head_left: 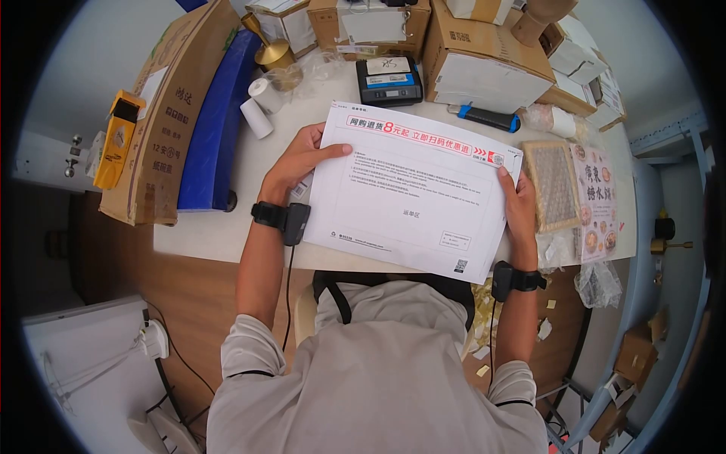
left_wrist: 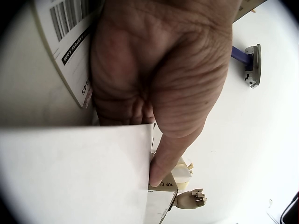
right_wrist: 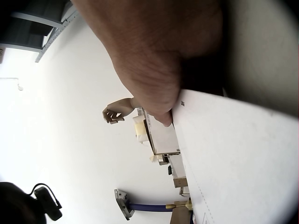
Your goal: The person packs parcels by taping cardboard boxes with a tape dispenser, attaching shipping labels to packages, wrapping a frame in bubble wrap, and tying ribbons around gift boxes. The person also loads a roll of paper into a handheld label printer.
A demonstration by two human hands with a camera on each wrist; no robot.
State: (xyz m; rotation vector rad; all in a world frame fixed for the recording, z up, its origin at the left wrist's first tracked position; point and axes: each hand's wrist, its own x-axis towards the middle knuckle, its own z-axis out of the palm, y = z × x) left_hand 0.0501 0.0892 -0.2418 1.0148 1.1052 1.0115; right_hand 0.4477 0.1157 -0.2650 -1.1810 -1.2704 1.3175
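Observation:
A white courier envelope (head_left: 404,216) with a red printed line along its top is held up in front of the person, over the table's near edge. My left hand (head_left: 306,157) grips its left side, thumb lying on the printed face and the other fingers behind. On the opposite side my right hand (head_left: 520,204) pinches the edge near the upper corner, thumb in front. In the left wrist view the envelope's blank-looking surface (left_wrist: 74,172) hides the fingertips behind it. A barcode label (left_wrist: 70,42) lies beside that hand. The right wrist view shows the envelope (right_wrist: 238,154) from its edge.
A label printer (head_left: 389,82) and a blue-black utility knife (head_left: 488,118) lie beyond the envelope. White paper rolls (head_left: 261,106) stand left of them. Cardboard boxes (head_left: 488,57) line the back. A woven panel (head_left: 557,185) and a pink printed packet (head_left: 594,200) lie at the right.

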